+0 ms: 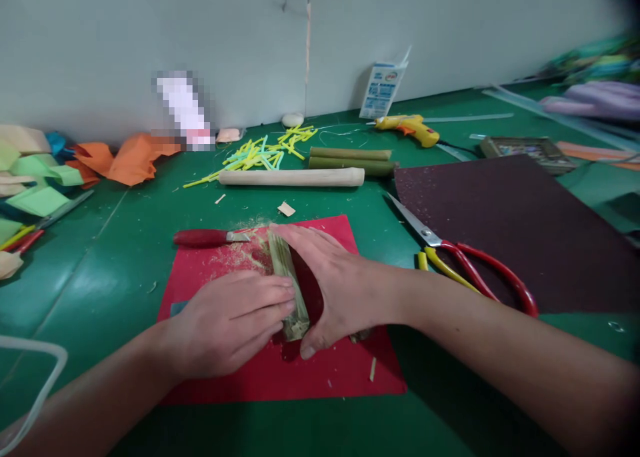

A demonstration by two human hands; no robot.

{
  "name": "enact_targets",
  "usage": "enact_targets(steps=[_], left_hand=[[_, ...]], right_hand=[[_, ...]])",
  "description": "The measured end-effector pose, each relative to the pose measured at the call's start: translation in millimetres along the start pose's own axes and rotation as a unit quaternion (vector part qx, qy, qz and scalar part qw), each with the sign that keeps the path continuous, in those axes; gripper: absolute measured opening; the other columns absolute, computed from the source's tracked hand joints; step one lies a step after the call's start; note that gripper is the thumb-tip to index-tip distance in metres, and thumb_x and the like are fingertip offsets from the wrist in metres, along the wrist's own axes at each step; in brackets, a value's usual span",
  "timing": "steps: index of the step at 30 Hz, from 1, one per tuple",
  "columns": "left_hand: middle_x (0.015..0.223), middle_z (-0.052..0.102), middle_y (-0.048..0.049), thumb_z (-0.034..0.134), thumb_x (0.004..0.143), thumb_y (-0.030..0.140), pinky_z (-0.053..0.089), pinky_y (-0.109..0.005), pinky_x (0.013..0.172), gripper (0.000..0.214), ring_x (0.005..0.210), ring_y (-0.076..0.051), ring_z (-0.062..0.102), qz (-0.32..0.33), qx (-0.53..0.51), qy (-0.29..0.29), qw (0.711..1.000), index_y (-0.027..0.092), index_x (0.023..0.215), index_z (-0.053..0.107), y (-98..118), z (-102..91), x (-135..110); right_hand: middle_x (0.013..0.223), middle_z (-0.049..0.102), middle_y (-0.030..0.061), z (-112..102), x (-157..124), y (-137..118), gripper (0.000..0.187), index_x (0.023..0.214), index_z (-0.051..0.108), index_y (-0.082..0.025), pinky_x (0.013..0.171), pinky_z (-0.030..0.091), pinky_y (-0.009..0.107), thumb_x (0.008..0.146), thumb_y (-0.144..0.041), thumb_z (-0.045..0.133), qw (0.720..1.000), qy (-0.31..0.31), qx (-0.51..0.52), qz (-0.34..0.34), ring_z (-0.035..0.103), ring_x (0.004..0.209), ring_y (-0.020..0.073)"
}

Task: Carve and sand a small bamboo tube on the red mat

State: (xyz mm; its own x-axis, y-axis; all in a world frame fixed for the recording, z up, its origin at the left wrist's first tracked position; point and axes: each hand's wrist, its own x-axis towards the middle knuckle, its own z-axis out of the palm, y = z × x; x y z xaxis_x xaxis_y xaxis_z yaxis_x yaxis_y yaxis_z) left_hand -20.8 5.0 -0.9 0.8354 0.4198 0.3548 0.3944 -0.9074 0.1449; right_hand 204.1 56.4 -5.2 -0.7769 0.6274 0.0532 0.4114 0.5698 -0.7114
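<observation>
A short split piece of bamboo [286, 260], pale green and ridged, lies lengthwise away from me over a red sheet [200, 384]. My left hand [233, 317] rests its fingers over the near half of the piece from the left. Arched along the right side is my right hand [335, 277], thumb apart from the fingers. Its fingers touch the far end, while the thumb tip is beside the near end. A knife with a red handle [203, 238] lies across the sheet's far left edge among pale shavings. Part of a grey-blue object [177, 308] shows behind my left hand.
Scissors [467, 260] lie at right by a dark brown sheet [515, 237]. Beyond are a pale bamboo stick [293, 177], green bamboo lengths [350, 154], yellow strips [265, 156] and a yellow glue gun [410, 128]. Orange paper [133, 160] sits at left. A wall [240, 37] stands behind.
</observation>
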Motion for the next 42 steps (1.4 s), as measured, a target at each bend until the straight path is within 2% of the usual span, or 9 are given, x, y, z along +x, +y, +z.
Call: enact_targets(steps=[4,10,16,21,26,30,34,38,42], left_hand=[[0.112,0.065,-0.0082,0.052,0.084,0.013,0.047,-0.037,0.096,0.027,0.11,-0.019,0.057,0.004,0.007,0.004,1.0,0.012,0.11,0.059,-2,-0.7,2],[0.109,0.065,-0.0074,0.05,0.086,0.016,0.047,-0.038,0.093,0.019,0.106,-0.02,0.058,-0.098,0.059,0.05,0.992,0.016,0.101,0.062,-18,-0.5,9],[0.11,0.065,-0.0073,0.047,0.085,0.014,0.049,-0.038,0.091,0.022,0.105,-0.02,0.059,-0.046,0.051,0.016,0.997,0.014,0.102,0.061,-4,0.0,10],[0.108,0.064,-0.0089,0.049,0.086,0.017,0.047,-0.038,0.094,0.02,0.105,-0.02,0.057,-0.11,0.066,0.046,0.991,0.014,0.101,0.062,-15,1.5,14],[0.109,0.065,-0.0073,0.051,0.084,0.014,0.046,-0.038,0.094,0.02,0.104,-0.02,0.058,-0.042,0.058,0.023,0.997,0.012,0.101,0.062,1,2.0,10],[0.11,0.065,-0.0065,0.052,0.086,0.017,0.047,-0.036,0.091,0.019,0.102,-0.018,0.059,-0.06,0.068,0.034,0.995,0.014,0.103,0.06,-4,4.2,10],[0.112,0.064,-0.0059,0.054,0.086,0.02,0.044,-0.038,0.097,0.021,0.106,-0.018,0.057,-0.074,0.043,0.044,0.995,0.016,0.106,0.059,-15,4.6,11],[0.109,0.065,-0.0077,0.053,0.086,0.02,0.042,-0.038,0.099,0.02,0.109,-0.019,0.055,-0.059,0.012,0.031,0.998,0.012,0.102,0.061,-1,-0.2,12],[0.098,0.069,-0.0026,0.049,0.086,0.014,0.04,-0.032,0.101,0.016,0.109,-0.016,0.056,-0.023,0.019,0.037,0.999,0.013,0.093,0.063,6,-2.1,16]], right_hand=[[0.147,0.022,0.0117,-1,5,0,0.127,0.145,0.007,-0.022,0.105,0.027,0.045,0.045,-0.056,0.077,0.999,0.004,0.012,-0.042,0.018,0.135,0.0311],[0.147,0.021,0.0106,-1,6,-2,0.125,0.145,0.007,-0.025,0.106,0.026,0.047,0.046,-0.056,0.077,0.999,0.007,0.036,-0.038,0.015,0.136,0.0315],[0.148,0.015,0.0134,-1,4,-2,0.13,0.145,0.004,-0.021,0.103,0.03,0.048,0.044,-0.062,0.075,1.0,-0.015,0.014,-0.003,0.015,0.135,0.0346],[0.147,0.018,0.0104,-1,4,-1,0.128,0.145,0.003,-0.026,0.104,0.028,0.048,0.045,-0.058,0.076,1.0,-0.007,0.017,-0.023,0.014,0.136,0.0331],[0.147,0.017,0.0123,0,4,1,0.131,0.145,0.002,-0.023,0.104,0.027,0.048,0.043,-0.063,0.075,1.0,-0.02,-0.004,-0.019,0.012,0.136,0.034],[0.146,0.018,0.0122,3,3,3,0.131,0.145,0.003,-0.025,0.103,0.028,0.049,0.042,-0.065,0.074,1.0,-0.01,-0.008,-0.013,0.012,0.135,0.0348],[0.145,0.018,0.0109,2,3,2,0.13,0.144,0.003,-0.028,0.103,0.027,0.049,0.042,-0.065,0.074,1.0,-0.02,0.001,-0.006,0.012,0.135,0.0348],[0.145,0.017,0.0119,-1,3,-1,0.129,0.144,0.005,-0.027,0.101,0.028,0.049,0.042,-0.064,0.075,1.0,-0.021,0.011,0.0,0.017,0.133,0.0358],[0.143,0.022,0.0118,-1,3,-1,0.126,0.144,0.007,-0.025,0.101,0.029,0.048,0.045,-0.062,0.075,1.0,-0.017,0.001,-0.02,0.018,0.132,0.0344]])
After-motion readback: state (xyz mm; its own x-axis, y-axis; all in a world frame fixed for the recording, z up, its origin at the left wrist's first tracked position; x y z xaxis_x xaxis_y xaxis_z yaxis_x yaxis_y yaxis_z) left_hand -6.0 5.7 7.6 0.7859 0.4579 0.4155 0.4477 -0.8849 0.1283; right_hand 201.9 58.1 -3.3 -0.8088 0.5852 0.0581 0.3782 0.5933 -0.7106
